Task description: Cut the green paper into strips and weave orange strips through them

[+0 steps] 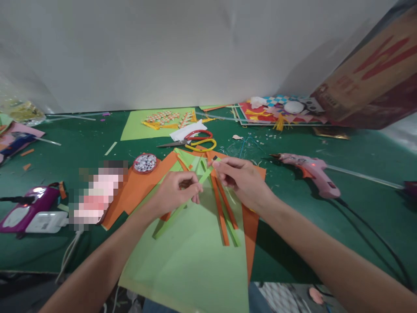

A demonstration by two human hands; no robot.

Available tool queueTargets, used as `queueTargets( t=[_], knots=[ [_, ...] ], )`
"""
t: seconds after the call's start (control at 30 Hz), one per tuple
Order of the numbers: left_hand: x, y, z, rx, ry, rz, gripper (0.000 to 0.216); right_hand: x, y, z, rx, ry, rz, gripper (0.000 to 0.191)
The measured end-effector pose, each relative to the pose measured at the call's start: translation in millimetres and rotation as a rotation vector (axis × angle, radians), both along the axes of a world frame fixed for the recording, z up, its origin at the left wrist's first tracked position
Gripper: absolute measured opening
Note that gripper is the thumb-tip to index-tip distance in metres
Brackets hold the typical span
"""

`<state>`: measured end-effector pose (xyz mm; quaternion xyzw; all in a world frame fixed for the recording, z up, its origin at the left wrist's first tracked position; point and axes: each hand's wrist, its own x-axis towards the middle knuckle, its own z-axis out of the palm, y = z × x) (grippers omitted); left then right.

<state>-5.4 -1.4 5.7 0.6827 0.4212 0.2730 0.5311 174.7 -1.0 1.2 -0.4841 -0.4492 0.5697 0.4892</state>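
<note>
My left hand [177, 191] pinches the middle of a long light green paper strip [171, 217] that runs diagonally from lower left to upper right. My right hand [241, 178] pinches the same strip near its upper end. Both hands hover over a light green paper sheet [195, 265] lying on orange paper sheets [140, 187]. Loose orange strips [221, 213] and a green strip lie on the sheet below my right hand.
Red and yellow scissors [195, 139] lie behind the papers, next to a round tub of googly eyes [145, 163]. A pink glue gun [309, 171] with its cord rests at right. A purple device [29, 208] sits at left. A cardboard box [374, 74] and craft pieces stand at the back right.
</note>
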Motion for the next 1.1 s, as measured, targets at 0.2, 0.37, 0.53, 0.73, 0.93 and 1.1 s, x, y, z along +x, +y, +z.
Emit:
queueTargets(
  t=[0.2,0.37,0.53,0.73,0.93,1.1],
  knots=[
    [0,0,2.1,0.012,0.062,-0.026,0.029,-7,-2,-0.9,-0.034,0.028,0.054,0.038],
    [1,1,1.6,0.062,0.051,-0.034,0.034,-13,-5,-5.9,-0.034,0.015,0.123,0.036],
    [1,2,1.4,0.067,0.047,-0.037,0.032,-14,-6,-10.2,0.009,0.011,0.136,0.037],
    [0,2,-0.6,0.048,0.048,-0.032,0.029,-15,-7,-10.1,0.039,0.010,0.118,0.035],
    [-1,2,-1.0,0.011,0.020,-0.037,0.027,-17,-8,-6.8,0.039,0.004,0.102,0.034],
    [-1,1,1.9,0.000,0.044,-0.038,0.029,-14,-6,-0.8,-0.004,0.004,0.082,0.037]
  ],
)
